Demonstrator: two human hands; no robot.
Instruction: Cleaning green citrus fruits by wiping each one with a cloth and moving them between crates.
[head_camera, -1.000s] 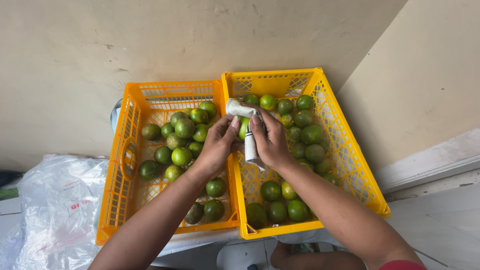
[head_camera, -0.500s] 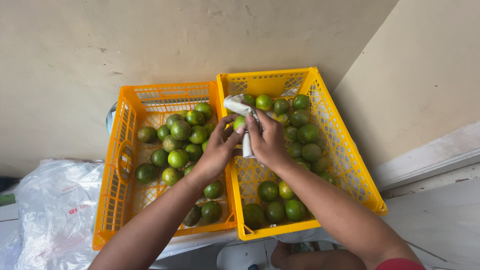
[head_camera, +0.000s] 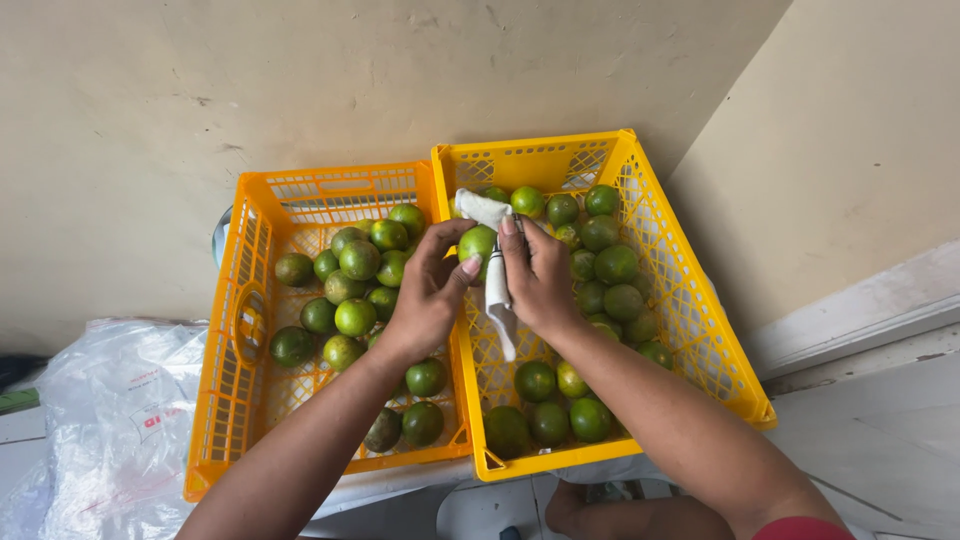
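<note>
Left hand grips a green lime, held above the seam between orange crate and yellow crate. Right hand presses a white cloth against the lime.

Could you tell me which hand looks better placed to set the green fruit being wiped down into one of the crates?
Probably the left hand: its fingers hold the green fruit above the crates' shared wall. The right hand is occupied with the white cloth pressed against that fruit.
</note>
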